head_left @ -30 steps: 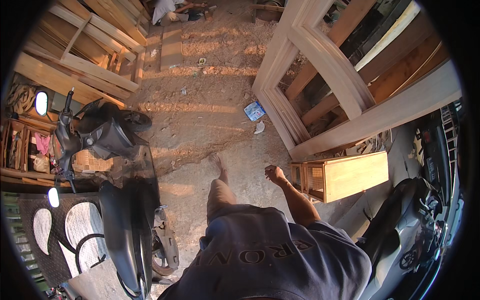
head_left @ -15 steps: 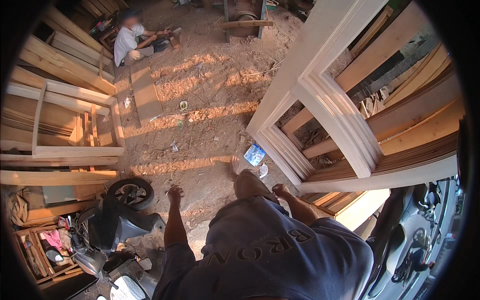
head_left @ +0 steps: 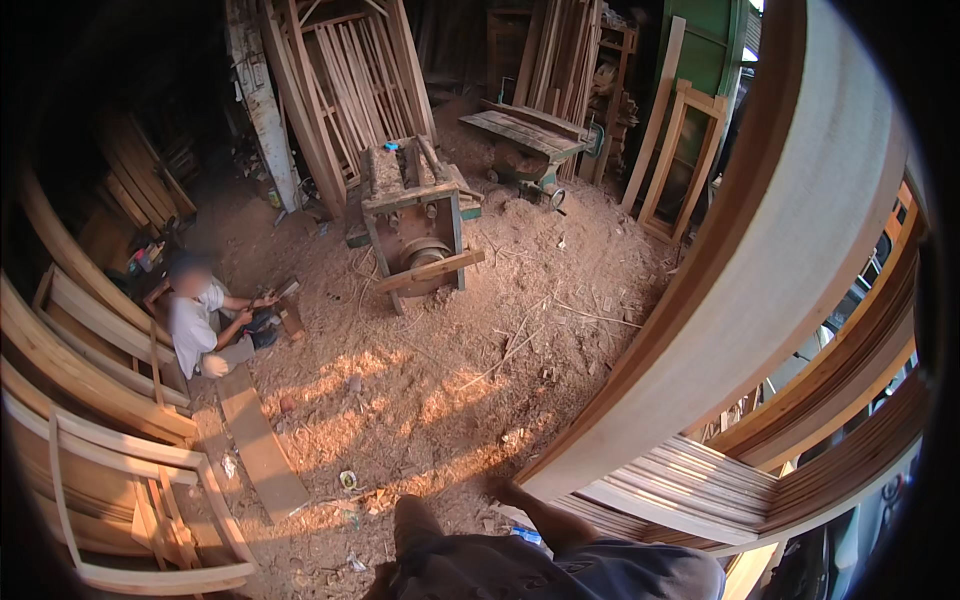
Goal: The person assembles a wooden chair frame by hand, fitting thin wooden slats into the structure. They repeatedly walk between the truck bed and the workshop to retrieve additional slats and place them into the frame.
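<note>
right hand (head_left: 497, 487), lower centre, its forearm coming in from the lower edge: it lies at the near lower corner of a large wooden frame (head_left: 760, 290); whether it touches the wood, and whether the fingers are apart or together, we cannot tell. of the left hand we make out nothing; the body probably covers it. at far left we see long boards (head_left: 100, 375) stacked along the side, presumably gathered there to leave a way through, with a pale open frame (head_left: 165, 580) beside them. next, a co-worker (head_left: 195, 330) sits low, hands near a brown block (head_left: 291, 322), probably kept close to the ground for steadiness; a flat plank (head_left: 262, 440) lies in front. slatted frames (head_left: 370, 90) stand on end behind, likely to take up little floor. at centre, shavings (head_left: 575, 275) surround a machine counter (head_left: 405, 228) with a wooden bar (head_left: 440, 269) slanting across its front. a blue packet (head_left: 527, 536) lies beside the forearm. farther right we note a second counter (head_left: 520, 132) with a handwheel (head_left: 557, 199), then a narrow frame (head_left: 662, 160) leaning before a green panel (head_left: 712, 40). at far right the large wooden frame rises, bowed by the lens; we judge it stands upright because, laid flat, it would block the floor.
</note>
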A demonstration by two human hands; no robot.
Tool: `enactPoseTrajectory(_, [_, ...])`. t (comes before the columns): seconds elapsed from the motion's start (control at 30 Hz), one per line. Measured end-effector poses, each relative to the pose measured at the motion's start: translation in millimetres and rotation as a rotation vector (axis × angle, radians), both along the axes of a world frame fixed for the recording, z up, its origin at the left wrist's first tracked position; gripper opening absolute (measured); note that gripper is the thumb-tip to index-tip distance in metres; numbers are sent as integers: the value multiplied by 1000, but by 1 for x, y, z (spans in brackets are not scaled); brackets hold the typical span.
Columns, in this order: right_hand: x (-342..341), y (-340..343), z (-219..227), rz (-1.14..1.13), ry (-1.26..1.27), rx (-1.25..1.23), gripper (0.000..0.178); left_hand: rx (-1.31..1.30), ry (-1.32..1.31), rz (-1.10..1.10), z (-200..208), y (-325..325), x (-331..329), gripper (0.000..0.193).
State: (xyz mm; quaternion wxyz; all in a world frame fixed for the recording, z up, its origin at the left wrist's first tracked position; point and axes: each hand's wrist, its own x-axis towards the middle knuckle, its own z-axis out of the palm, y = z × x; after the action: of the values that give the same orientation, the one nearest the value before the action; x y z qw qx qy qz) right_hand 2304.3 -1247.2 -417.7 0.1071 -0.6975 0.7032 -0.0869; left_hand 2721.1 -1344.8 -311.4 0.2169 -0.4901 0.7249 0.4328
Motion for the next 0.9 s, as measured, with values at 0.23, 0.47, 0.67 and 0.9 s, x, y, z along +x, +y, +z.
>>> enactPoseTrajectory(0.23, [-106,-161,14,-844,-1574,122,34,320,35,466,-34,-227,-187,26])
enactPoseTrajectory(0.47, [-230,-152,10,-1307,-827,477,26,350,-10,407,9,-502,-375,24])
enactPoseTrajectory(0.67, [-351,-155,67,-1782,-940,-101,23,133,493,-91,44,-660,-711,33])
enactPoseTrajectory(0.9, [-503,-173,52,-1919,-1403,296,23,386,358,-171,31,-588,-979,35])
